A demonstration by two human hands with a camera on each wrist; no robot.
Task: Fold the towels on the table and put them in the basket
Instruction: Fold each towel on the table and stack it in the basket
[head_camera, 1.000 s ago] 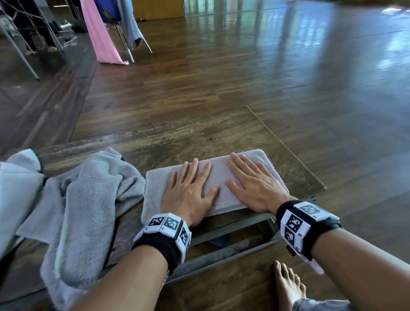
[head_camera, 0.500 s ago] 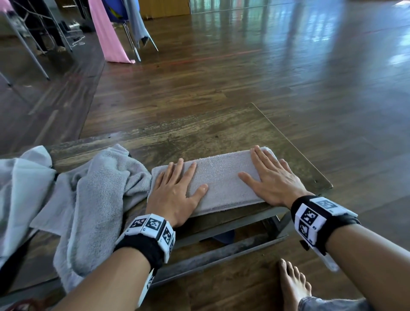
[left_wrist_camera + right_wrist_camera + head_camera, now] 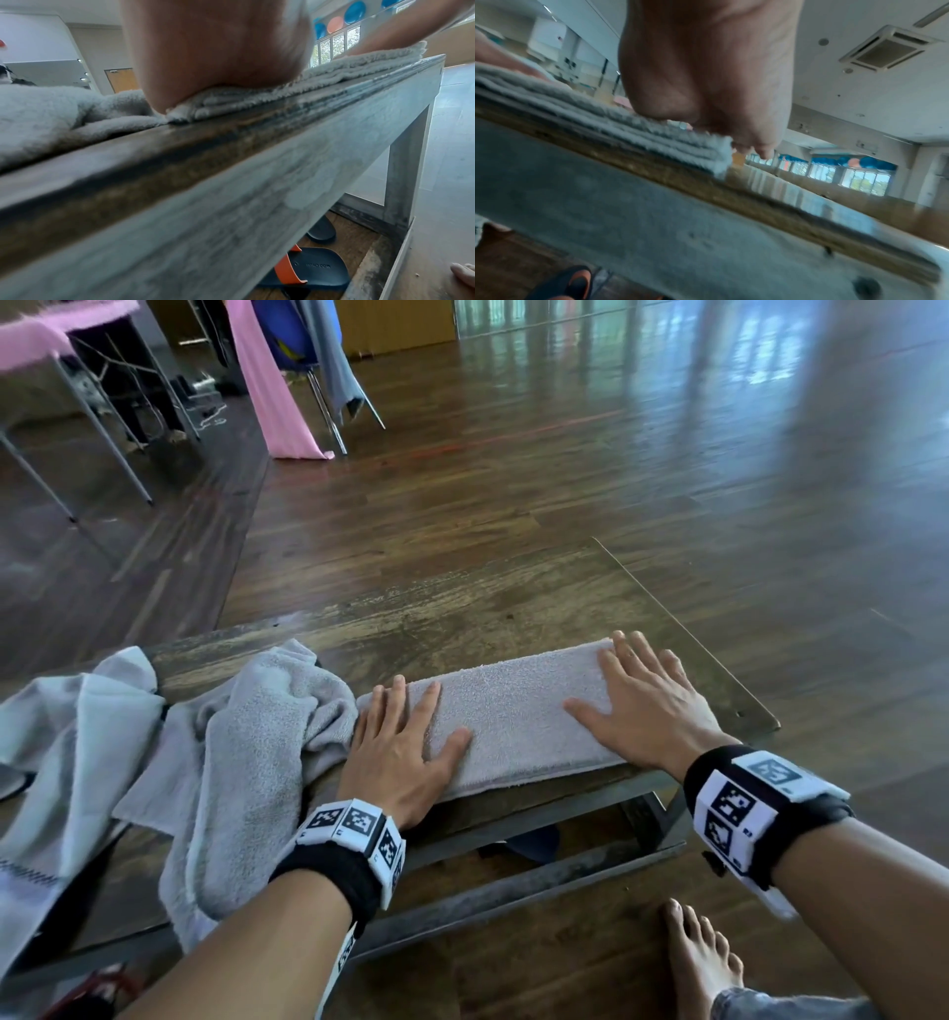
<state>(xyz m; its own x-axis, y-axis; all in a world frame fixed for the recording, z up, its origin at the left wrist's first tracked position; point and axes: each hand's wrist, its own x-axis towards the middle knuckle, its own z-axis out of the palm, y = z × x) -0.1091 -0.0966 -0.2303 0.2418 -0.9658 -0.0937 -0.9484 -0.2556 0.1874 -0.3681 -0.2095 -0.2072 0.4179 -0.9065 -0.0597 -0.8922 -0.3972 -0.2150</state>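
Hands lie flat on a folded grey towel point(image 3: 513, 726) that sits along the near edge of the wooden table point(image 3: 462, 613), at about five o'clock on the tabletop. The left hand point(image 3: 398, 747) presses the towel's nine o'clock end with fingers straight and spread, gripping nothing; the right hand point(image 3: 649, 706) presses the three o'clock end the same way, its fingertips reaching the towel's far corner. The wrist views show the heel of each palm bearing down on the stacked layers. At nine o'clock from the folded towel, touching it, lies a rumpled grey towel point(image 3: 257, 762), and beyond that a paler cloth point(image 3: 67, 752). A bare foot point(image 3: 703, 963) rests on the floor at five o'clock.
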